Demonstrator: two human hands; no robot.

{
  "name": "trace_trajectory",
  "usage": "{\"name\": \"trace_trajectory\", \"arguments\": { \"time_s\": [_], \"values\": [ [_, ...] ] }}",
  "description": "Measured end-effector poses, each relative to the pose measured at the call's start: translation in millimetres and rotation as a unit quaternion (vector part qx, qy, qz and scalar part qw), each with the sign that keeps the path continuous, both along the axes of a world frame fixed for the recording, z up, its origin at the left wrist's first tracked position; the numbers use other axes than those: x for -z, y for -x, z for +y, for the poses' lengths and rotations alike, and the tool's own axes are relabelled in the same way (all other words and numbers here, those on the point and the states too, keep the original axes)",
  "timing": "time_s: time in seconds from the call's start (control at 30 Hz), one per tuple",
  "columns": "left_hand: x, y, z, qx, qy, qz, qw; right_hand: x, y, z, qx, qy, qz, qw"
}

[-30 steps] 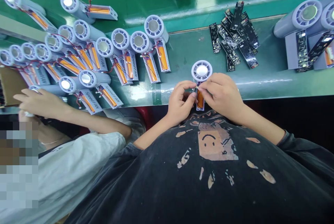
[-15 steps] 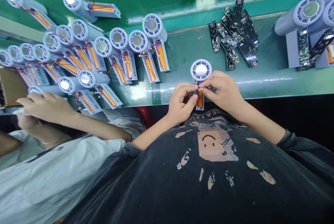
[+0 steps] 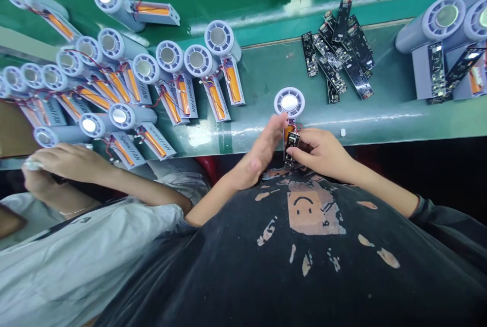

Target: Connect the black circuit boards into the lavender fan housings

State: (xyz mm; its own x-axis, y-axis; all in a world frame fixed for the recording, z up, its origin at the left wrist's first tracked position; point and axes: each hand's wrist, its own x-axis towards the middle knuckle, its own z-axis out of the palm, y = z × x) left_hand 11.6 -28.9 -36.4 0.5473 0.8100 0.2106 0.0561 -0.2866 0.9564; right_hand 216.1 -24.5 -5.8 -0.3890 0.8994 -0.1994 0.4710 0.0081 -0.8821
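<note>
In front of me stands a grey-blue handheld fan, its round end with a silver disc facing up and its handle toward my body. An orange battery and red wires show in the open handle. My right hand pinches a black circuit board over the handle, thumb on its face. On the fan's left side is my left hand, turned edge-on with its fingers stretched out. Whether that hand touches the fan is hard to see.
Several loose circuit boards are heaped behind the fan. More fans with orange batteries crowd the left; others stand at far right. A small white piece lies near the bench edge. A co-worker's hands are at left.
Both hands were pinching over the handle's battery. Now my left hand has opened out, and a circuit board shows in my right hand. A small white piece has appeared on the bench.
</note>
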Motion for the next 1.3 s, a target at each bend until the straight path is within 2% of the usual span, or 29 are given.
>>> {"name": "trace_trajectory", "arguments": {
  "time_s": [0.07,0.1,0.13,0.2,0.27,0.33,0.4,0.57,0.63,0.7,0.77,0.8,0.87,0.97,1.03,1.1,1.2,1.3],
  "values": [
    [4.5,5.4,12.6,-0.084,-0.08,0.031,0.993,3.1,-0.5,-0.9,0.018,0.008,0.034,0.999],
    [6.7,7.1,19.9,-0.102,-0.12,0.061,0.986,4.3,-0.9,-1.2,0.023,0.026,0.052,0.998],
    [8.3,7.6,27.3,-0.092,-0.154,0.098,0.979,5.4,-1.3,-1.4,0.022,0.05,0.071,0.996],
    [9.3,5.0,40.5,-0.02,-0.193,0.157,0.968,6.8,-1.7,-0.8,0.01,0.092,0.108,0.99],
    [7.6,-0.5,50.2,0.045,-0.202,0.174,0.963,7.5,-1.9,0.7,-0.007,0.126,0.148,0.981],
    [4.7,-6.5,55.9,0.075,-0.194,0.18,0.961,8.1,-2.5,2.5,-0.022,0.166,0.197,0.966],
    [1.8,-11.2,58.2,0.078,-0.178,0.204,0.96,9.1,-3.3,4.0,-0.019,0.219,0.26,0.94],
    [-6.0,-14.2,58.5,0.017,-0.182,0.247,0.952,13.8,-5.6,8.4,0.053,0.344,0.385,0.855],
    [-10.6,-11.0,59.7,0.031,-0.181,0.24,0.953,15.2,-6.8,10.5,0.063,0.379,0.398,0.833],
    [-15.2,-6.7,60.9,0.073,-0.162,0.235,0.956,15.7,-8.2,12.4,0.057,0.397,0.402,0.823],
    [-18.3,-3.8,60.9,0.101,-0.149,0.243,0.953,15.1,-9.6,13.7,0.045,0.403,0.402,0.821],
    [-18.9,-3.2,60.3,0.093,-0.153,0.252,0.951,14.5,-10.3,14.2,0.041,0.403,0.402,0.821],
    [-18.0,-4.0,58.1,0.047,-0.181,0.264,0.946,13.2,-11.8,14.7,0.035,0.401,0.397,0.825],
    [-13.4,-6.8,54.3,-0.013,-0.215,0.23,0.949,12.1,-14.2,13.9,0.034,0.392,0.376,0.839],
    [-10.6,-8.4,52.1,-0.043,-0.186,0.198,0.961,12.8,-15.7,12.5,0.039,0.375,0.359,0.854],
    [-9.5,-10.0,50.3,-0.082,-0.119,0.191,0.971,14.3,-17.0,10.8,0.048,0.354,0.338,0.871],
    [-10.6,-13.1,48.0,-0.113,-0.067,0.219,0.967,16.3,-18.5,8.2,0.063,0.319,0.3,0.897],
    [-12.5,-16.9,45.2,-0.114,-0.15,0.267,0.945,15.4,-19.5,5.4,0.079,0.286,0.254,0.921]
  ]
}}
